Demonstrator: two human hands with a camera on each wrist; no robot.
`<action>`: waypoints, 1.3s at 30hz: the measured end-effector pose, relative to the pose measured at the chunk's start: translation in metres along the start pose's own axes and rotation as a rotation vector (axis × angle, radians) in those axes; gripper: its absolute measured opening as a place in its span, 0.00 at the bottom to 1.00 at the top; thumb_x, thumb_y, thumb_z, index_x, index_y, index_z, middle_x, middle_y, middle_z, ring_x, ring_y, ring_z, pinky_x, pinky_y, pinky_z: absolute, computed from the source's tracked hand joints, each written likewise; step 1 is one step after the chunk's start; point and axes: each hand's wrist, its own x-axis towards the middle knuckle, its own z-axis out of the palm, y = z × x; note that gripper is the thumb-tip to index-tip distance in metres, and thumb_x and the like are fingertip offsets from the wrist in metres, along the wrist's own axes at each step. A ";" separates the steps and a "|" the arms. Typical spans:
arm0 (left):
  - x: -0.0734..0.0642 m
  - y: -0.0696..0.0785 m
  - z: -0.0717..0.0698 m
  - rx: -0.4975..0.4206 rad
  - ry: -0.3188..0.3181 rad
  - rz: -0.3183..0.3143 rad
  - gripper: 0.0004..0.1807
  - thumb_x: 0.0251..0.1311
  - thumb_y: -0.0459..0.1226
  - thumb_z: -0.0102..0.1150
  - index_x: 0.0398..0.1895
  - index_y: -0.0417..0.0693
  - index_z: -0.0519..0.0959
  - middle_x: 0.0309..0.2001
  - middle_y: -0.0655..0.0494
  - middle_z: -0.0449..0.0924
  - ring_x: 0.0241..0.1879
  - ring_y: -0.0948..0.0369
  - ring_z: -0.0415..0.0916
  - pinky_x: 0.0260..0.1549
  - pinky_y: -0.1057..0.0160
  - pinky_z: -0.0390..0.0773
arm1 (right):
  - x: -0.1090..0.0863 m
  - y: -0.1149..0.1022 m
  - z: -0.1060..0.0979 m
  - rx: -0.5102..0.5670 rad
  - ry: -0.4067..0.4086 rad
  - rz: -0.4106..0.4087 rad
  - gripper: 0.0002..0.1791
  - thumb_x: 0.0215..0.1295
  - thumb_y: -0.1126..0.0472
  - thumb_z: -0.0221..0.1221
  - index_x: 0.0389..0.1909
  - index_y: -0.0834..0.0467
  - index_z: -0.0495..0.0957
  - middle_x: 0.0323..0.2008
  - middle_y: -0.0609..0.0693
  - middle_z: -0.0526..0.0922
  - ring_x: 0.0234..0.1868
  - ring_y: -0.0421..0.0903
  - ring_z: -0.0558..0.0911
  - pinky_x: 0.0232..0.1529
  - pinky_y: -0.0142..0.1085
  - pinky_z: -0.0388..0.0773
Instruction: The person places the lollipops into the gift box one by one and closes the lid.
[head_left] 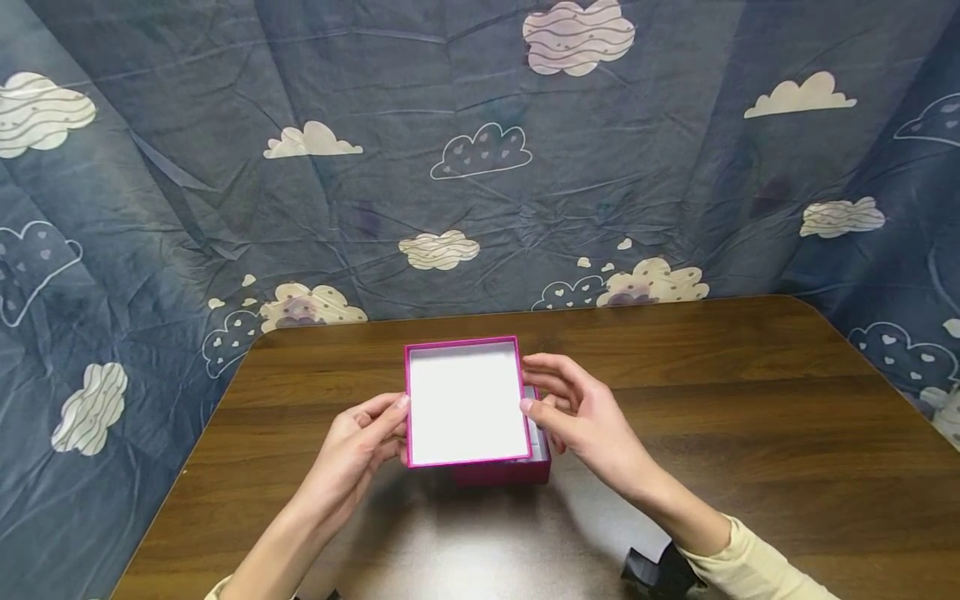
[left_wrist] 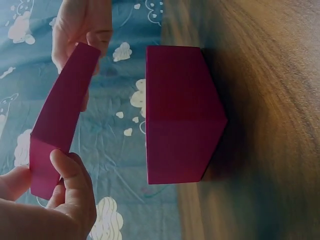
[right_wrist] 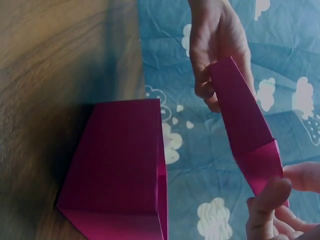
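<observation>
A square magenta box lid, its white inside facing the head camera, is held tilted above the table. My left hand grips its left edge, thumb on the rim. The right hand pinches the opposite edge between thumb and fingers. Behind and below the lid stands the matching magenta box, partly hidden in the head view; a strip of its pale inside shows at the right. Both wrist views show a gap between the lid and the box, which rests on the table.
The brown wooden table has rounded far corners. A blue cloth with printed clouds hangs behind it and along both sides. A black object sits at the right wrist, beside a pale yellow sleeve.
</observation>
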 end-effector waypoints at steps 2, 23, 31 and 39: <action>0.001 -0.001 0.001 -0.004 -0.012 0.010 0.21 0.69 0.38 0.58 0.55 0.28 0.71 0.38 0.46 0.79 0.33 0.58 0.76 0.29 0.65 0.76 | 0.001 0.001 -0.002 -0.001 -0.007 -0.012 0.27 0.66 0.69 0.60 0.65 0.59 0.68 0.58 0.59 0.77 0.23 0.44 0.74 0.17 0.34 0.70; 0.005 -0.004 0.013 0.337 0.010 0.294 0.23 0.65 0.29 0.59 0.64 0.45 0.74 0.34 0.45 0.77 0.34 0.57 0.79 0.39 0.62 0.77 | 0.002 0.007 -0.014 -0.019 0.040 -0.221 0.19 0.69 0.73 0.54 0.60 0.65 0.74 0.44 0.64 0.83 0.37 0.49 0.84 0.37 0.41 0.82; 0.007 -0.008 0.011 0.233 -0.069 0.270 0.17 0.74 0.34 0.47 0.63 0.46 0.75 0.44 0.42 0.77 0.36 0.56 0.77 0.34 0.63 0.79 | 0.001 0.012 -0.015 -0.034 0.079 -0.187 0.10 0.71 0.67 0.56 0.48 0.63 0.81 0.60 0.53 0.77 0.58 0.49 0.77 0.48 0.36 0.79; 0.011 -0.015 0.017 0.174 -0.031 0.171 0.16 0.72 0.33 0.50 0.60 0.44 0.74 0.44 0.42 0.78 0.34 0.56 0.78 0.32 0.63 0.79 | -0.001 0.020 -0.016 0.015 0.029 -0.038 0.24 0.69 0.66 0.59 0.64 0.62 0.71 0.49 0.60 0.82 0.41 0.47 0.85 0.41 0.40 0.82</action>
